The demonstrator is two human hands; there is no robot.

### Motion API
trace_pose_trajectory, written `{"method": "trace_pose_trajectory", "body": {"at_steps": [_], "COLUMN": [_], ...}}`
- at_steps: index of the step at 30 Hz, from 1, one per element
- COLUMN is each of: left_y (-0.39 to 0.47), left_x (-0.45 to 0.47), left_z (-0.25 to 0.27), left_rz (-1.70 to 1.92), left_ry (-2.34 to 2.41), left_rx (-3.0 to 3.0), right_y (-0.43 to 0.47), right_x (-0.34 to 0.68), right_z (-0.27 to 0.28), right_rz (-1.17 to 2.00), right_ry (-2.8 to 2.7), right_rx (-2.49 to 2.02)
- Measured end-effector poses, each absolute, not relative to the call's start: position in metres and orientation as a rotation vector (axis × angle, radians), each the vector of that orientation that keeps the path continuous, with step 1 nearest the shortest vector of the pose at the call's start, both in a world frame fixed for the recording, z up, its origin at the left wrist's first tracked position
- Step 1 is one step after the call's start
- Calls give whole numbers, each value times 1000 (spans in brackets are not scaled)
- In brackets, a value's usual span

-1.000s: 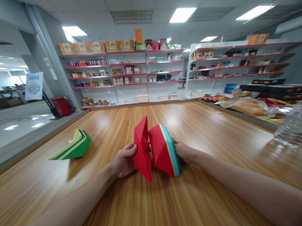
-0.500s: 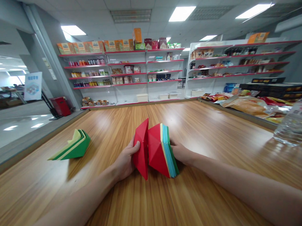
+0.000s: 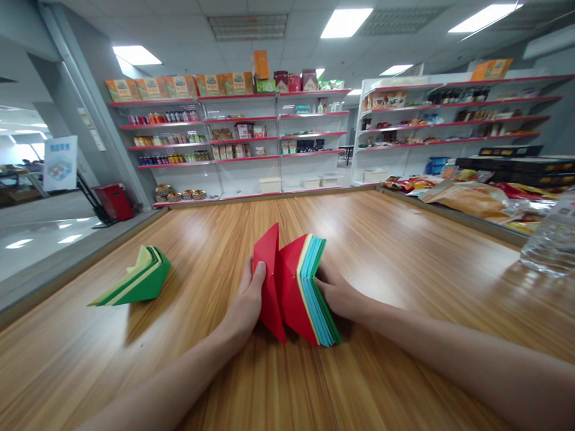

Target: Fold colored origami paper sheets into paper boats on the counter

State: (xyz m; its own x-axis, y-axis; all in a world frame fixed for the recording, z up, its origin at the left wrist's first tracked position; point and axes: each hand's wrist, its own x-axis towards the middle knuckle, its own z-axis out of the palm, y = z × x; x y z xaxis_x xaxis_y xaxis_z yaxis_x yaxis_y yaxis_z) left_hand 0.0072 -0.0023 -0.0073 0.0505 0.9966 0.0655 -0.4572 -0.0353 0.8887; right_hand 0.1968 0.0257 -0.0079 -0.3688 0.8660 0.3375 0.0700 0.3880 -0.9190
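Both hands at mid-counter, well in from every edge. My left hand lies flat against a folded red sheet, fingers straight, thumb hooked over its upper edge; a press more than a grip. The sheet stands on edge, tilted, touching the stack beside it.

My right hand is behind the stack, fingers against its far face. Most of the hand is hidden by the paper, so I cannot tell whether it is curled or flat. The stack stands on its corner: red face toward me, then a cream layer, then teal and green leaves fanning apart at the top.

Handling, as I judge it: folded paper, very light, stiff only along the creases, slick sheet on sheet. Leaves will slide and splay if squeezed at one corner (the top is loose). Best hold is flat palms on both outer faces, low near the folds, with even pressure.

Toward the counter's left edge, a second folded pile, green and yellow, lying flat, well apart from my hands. At the right edge, a water bottle and snack packets. Shelves beyond the far edge.
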Motion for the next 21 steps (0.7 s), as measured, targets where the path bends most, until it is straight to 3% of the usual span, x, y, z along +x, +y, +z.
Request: {"method": "trace_pose_trajectory", "body": {"at_steps": [4,21], "left_y": [-13,-41], "left_x": [13,34], "left_z": [5,6], "left_rz": [1624,1466], "left_ry": [960,945], "left_rx": [1189,1225], "right_y": [21,-5], "right_x": [193,183], "right_z": [-6,6], "right_rz": [988,1158], "right_ry": [-1803,-1515], "right_rx": [-799,-759]}}
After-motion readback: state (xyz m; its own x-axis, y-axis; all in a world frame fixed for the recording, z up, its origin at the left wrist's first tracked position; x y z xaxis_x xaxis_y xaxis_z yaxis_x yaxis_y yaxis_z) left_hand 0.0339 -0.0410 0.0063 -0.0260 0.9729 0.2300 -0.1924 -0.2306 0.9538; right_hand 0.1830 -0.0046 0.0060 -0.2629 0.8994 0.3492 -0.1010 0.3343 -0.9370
